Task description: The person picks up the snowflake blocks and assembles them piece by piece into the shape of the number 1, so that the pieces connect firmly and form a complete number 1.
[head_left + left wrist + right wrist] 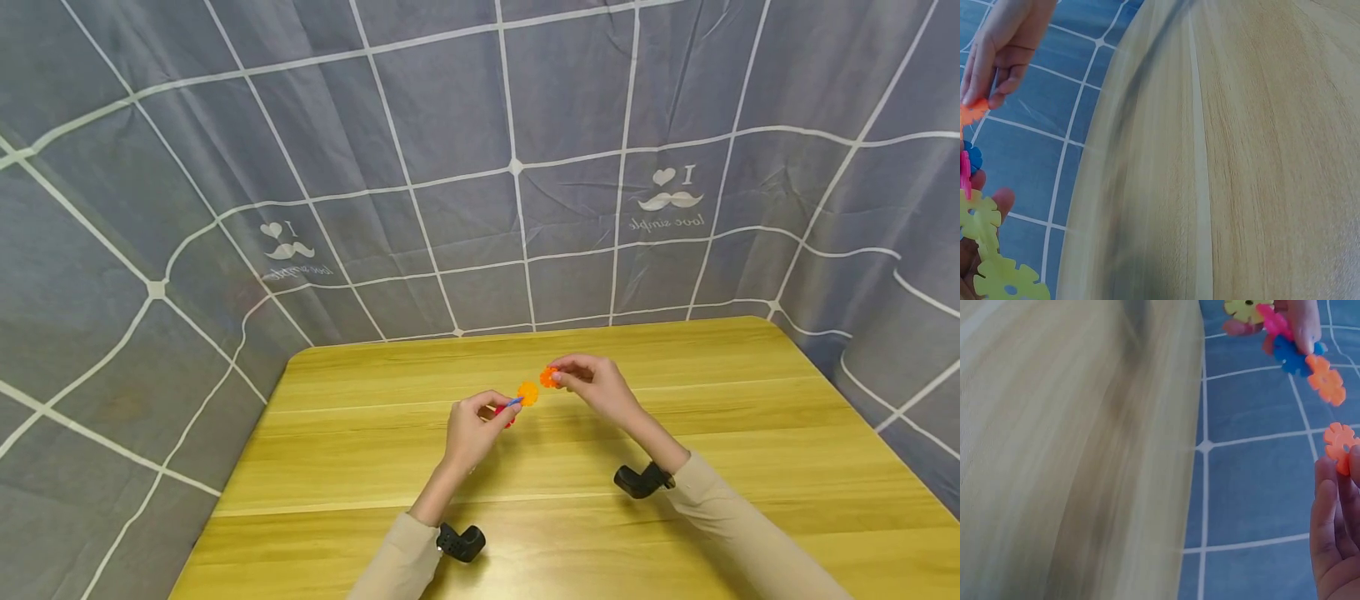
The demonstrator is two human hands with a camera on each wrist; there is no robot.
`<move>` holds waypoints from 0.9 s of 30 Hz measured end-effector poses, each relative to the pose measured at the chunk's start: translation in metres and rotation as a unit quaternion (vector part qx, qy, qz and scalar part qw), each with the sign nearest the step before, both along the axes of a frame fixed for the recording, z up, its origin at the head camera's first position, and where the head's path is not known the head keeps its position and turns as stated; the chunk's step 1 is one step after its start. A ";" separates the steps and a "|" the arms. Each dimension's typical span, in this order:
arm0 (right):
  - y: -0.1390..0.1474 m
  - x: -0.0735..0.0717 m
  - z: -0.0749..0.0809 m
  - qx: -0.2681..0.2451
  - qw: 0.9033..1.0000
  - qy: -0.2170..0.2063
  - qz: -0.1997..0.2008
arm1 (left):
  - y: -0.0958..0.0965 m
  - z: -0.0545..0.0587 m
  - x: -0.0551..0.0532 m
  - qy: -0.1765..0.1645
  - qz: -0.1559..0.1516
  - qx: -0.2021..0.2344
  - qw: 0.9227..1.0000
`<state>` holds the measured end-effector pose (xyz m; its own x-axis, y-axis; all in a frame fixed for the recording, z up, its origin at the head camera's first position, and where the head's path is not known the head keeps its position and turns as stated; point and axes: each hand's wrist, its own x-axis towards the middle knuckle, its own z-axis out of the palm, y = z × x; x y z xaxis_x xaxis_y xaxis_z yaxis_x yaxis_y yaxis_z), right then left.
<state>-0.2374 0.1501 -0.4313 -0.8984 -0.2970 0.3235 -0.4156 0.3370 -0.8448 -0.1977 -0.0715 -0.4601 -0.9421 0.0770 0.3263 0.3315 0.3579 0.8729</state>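
Observation:
My left hand [467,432] pinches a chain of joined flower-shaped plastic discs above the table. Its blue disc [1291,356] sits by the thumb, with a pink disc [1274,322] beside it and an orange disc [1326,381] at the end towards my right hand. Yellow discs [1007,279] hang at the other end, showing large in the left wrist view. Between thumb and fingers, my right hand [606,392] holds a single orange disc [549,377]. A small gap separates this disc from the chain's orange end in the head and right wrist views.
Both hands are over a wood-grain table [337,450]. A grey-blue curtain [450,225] with white grid lines hangs behind it and along its sides. Black wrist cameras [462,543] sit on both forearms, close over the tabletop.

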 end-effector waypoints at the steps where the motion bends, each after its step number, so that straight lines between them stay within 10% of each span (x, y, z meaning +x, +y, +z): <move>1: -0.001 0.001 0.001 0.003 1.000 -0.001 0.001 | 0.000 0.000 0.000 -0.002 -0.001 -0.001 1.000; 27: -0.006 0.015 0.011 0.024 0.999 0.035 0.017 | 0.003 0.005 0.004 0.004 -0.023 -0.009 1.000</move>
<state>-0.2226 0.1439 -0.4198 -0.8635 -0.3436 0.3691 -0.4844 0.3614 -0.7967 -0.1936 -0.0688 -0.4554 -0.9350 0.1260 0.3316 0.3546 0.3582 0.8637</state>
